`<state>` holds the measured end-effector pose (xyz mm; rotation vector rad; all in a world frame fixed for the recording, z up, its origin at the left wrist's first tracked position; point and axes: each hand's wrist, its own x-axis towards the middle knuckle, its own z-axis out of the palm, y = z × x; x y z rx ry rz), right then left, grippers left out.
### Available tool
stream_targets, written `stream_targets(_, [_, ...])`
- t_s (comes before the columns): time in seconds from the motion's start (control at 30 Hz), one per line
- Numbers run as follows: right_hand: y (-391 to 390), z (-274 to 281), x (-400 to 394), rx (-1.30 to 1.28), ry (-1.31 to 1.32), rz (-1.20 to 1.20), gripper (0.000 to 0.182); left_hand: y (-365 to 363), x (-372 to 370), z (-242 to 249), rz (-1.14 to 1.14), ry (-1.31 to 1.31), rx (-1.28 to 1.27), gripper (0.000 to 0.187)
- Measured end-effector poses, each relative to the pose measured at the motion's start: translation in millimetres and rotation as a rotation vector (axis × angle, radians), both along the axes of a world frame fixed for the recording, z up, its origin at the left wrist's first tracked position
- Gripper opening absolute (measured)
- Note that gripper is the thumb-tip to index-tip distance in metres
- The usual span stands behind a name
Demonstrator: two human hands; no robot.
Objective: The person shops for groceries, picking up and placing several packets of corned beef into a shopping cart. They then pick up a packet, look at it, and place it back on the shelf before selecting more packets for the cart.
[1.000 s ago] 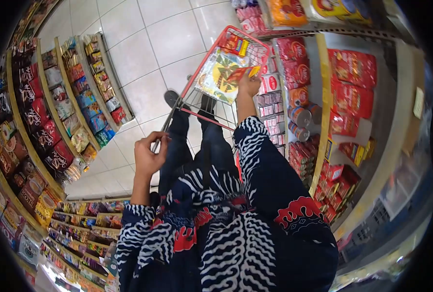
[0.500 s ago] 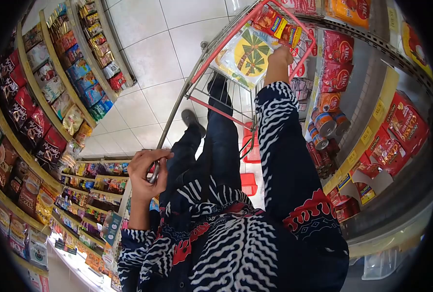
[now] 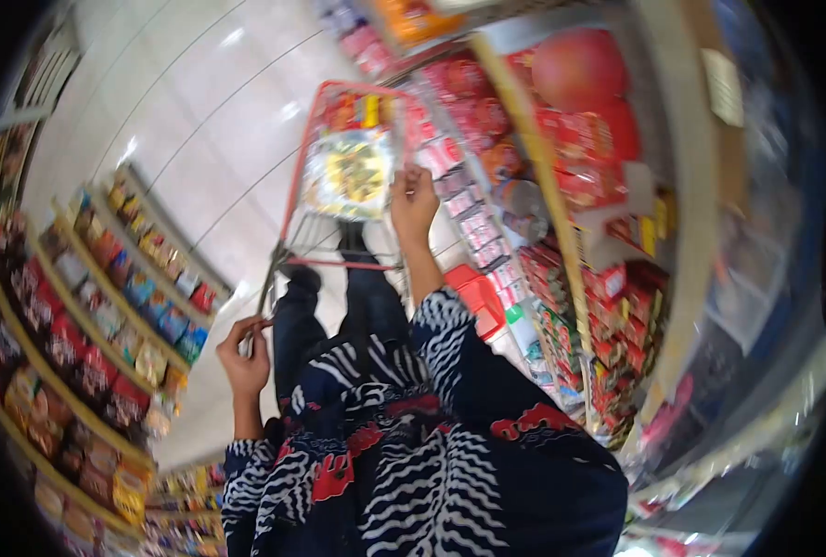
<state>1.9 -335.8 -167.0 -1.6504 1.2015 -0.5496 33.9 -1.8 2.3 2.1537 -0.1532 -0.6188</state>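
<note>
A shopping cart point(image 3: 294, 200) with a red rim stands ahead of me. Inside it lies a clear-wrapped pack with a yellow round print point(image 3: 353, 174), with red and yellow packets point(image 3: 346, 111) beyond it. My left hand point(image 3: 246, 360) is closed around the near end of the cart's metal handle, low on the left. At the cart's right side is my right hand point(image 3: 415, 200), raised with its fingers curled in. Blur hides whether it grips the rim or something small.
Shelves of packaged goods point(image 3: 107, 306) curve along the left. On the right, shelves hold red packets point(image 3: 580, 139) and cans point(image 3: 522, 200). A red basket point(image 3: 476, 299) sits on the floor by the right shelf. Pale tiles point(image 3: 209, 111) stretch ahead and left.
The view has turned, and the cart now points more straight ahead. My right hand has drawn back from over the packets to the cart's right side. My left hand stays at the handle.
</note>
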Motion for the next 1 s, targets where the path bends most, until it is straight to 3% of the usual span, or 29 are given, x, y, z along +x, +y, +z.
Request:
stream_targets(0.07, [-30.6,57.9,-28.1,-0.16,-0.061,-0.131,0.019,-1.3,-2.8,0.0,-0.012,-0.01,0.005,0.011])
stream_targets(0.13, [-69.4,118.7,-64.6,-0.509,-0.077,-0.27,0.019,1.3,-3.5,-0.3,-0.06,-0.056,0.002,0.012])
stream_targets(0.2, [-108.8,176.9,-104.2,-0.789,0.147,-0.445,0.018,6.9,-3.8,-5.3,-0.063,-0.041,-0.022,0.012])
stream_targets(0.23, [-129.7,200.7,-125.7,-0.851,0.106,-0.457,0.019,9.7,-4.1,-10.0,-0.068,-0.044,-0.05,0.011])
stream_targets(0.3, [-173.4,225.2,-170.8,-1.203,0.5,-0.57,0.027,14.1,-1.6,-11.5,-0.087,-0.007,-0.012,0.013])
stream_targets(0.33, [-193.5,227.9,-196.0,-1.216,0.484,-0.601,0.027,11.6,-0.3,-8.6,-0.098,-0.007,-0.041,0.013])
stream_targets(0.4, [-230.6,222.6,-236.1,-1.091,0.802,-0.399,0.037,12.3,6.4,-13.9,-0.111,-0.065,-0.065,0.014])
stream_targets(0.5, [-250.0,225.7,-252.3,-0.91,0.857,-0.305,0.037,13.6,7.9,-12.4,-0.132,-0.058,-0.09,0.015])
stream_targets(0.6, [-246.8,230.7,-247.9,-0.901,0.875,-0.243,0.034,15.3,5.7,-12.9,-0.131,-0.046,-0.065,0.016])
stream_targets(0.63, [-241.4,234.4,-239.7,-0.91,0.86,-0.219,0.034,14.3,3.7,-12.2,-0.118,-0.068,-0.068,0.015])
stream_targets(0.7, [-231.2,236.0,-219.8,-1.175,0.65,-0.325,0.028,12.0,1.0,-9.0,-0.097,-0.093,-0.036,0.015])
stream_targets(0.73, [-230.1,230.8,-208.2,-1.174,0.637,-0.305,0.028,10.5,-0.6,-6.9,-0.106,-0.113,-0.005,0.015])
stream_targets(0.8, [-225.8,220.1,-189.0,-0.925,0.47,-0.209,0.025,11.1,-3.9,-8.3,-0.098,-0.12,0.008,0.014])
stream_targets(0.83, [-227.0,222.5,-176.3,-1.049,0.547,-0.03,0.029,12.2,-4.7,-15.1,-0.071,-0.112,-0.021,0.015])
stream_targets(0.87, [-226.8,217.9,-164.7,-1.045,0.545,-0.03,0.029,14.6,-5.4,-20.4,-0.05,-0.103,-0.049,0.016])
stream_targets(0.93, [-225.6,211.2,-146.0,-1.066,0.817,0.094,0.046,14.0,-7.4,-18.6,-0.045,-0.094,-0.056,0.016])
stream_targets(1.0, [-226.2,201.8,-137.1,-1.02,0.895,0.048,0.052,13.6,-8.3,-20.0,-0.05,-0.127,-0.05,0.016])
